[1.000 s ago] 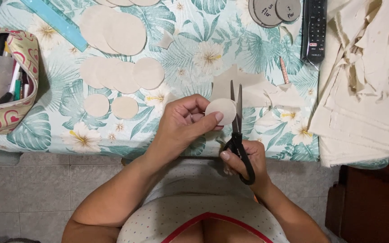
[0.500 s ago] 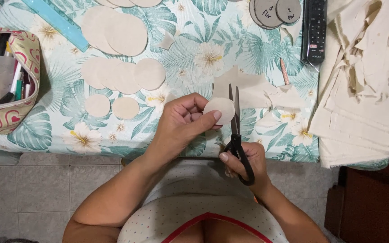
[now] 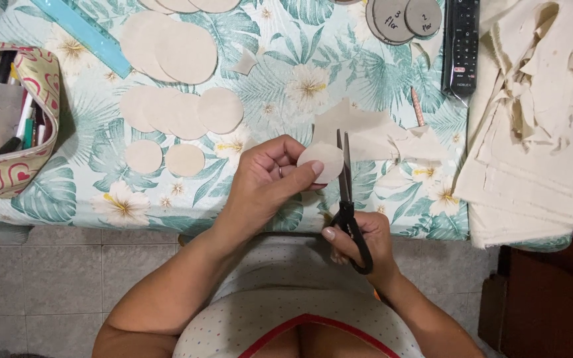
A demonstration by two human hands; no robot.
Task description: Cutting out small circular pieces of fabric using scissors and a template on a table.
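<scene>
Starting at the far left, a pencil case [image 3: 8, 166] with red hearts lies open on the table [image 3: 87, 199], pens and a green sharpener showing inside. Just above it a blue ruler [image 3: 84, 36] runs slantwise over the flowered cloth. Beside these lie cut fabric circles: two big ones [image 3: 170, 50] overlapping at the top, a row of middle-sized ones [image 3: 180, 111] overlapping under them, and two small ones [image 3: 164, 158] lying close together nearest the table edge.

I hold my left hand [image 3: 266, 185] over the front edge of the table, thumb and fingers pinching a small cream fabric disc [image 3: 323, 162]. That disc is up off the table, right against the scissors [image 3: 347, 199], whose blades point away from me and stand nearly together along the disc's right edge. My right hand [image 3: 359, 242] is closed through the black handles, just in front of my body. A scrap [image 3: 359, 126] of the same fabric lies on the table behind the blades.

Further right, grey templates [image 3: 402, 16] sit at the top beside a black remote [image 3: 462, 43]. A pencil [image 3: 418, 106] lies below them. At the far right a stack of folded cream cloth [image 3: 532, 146] overhangs the table.
</scene>
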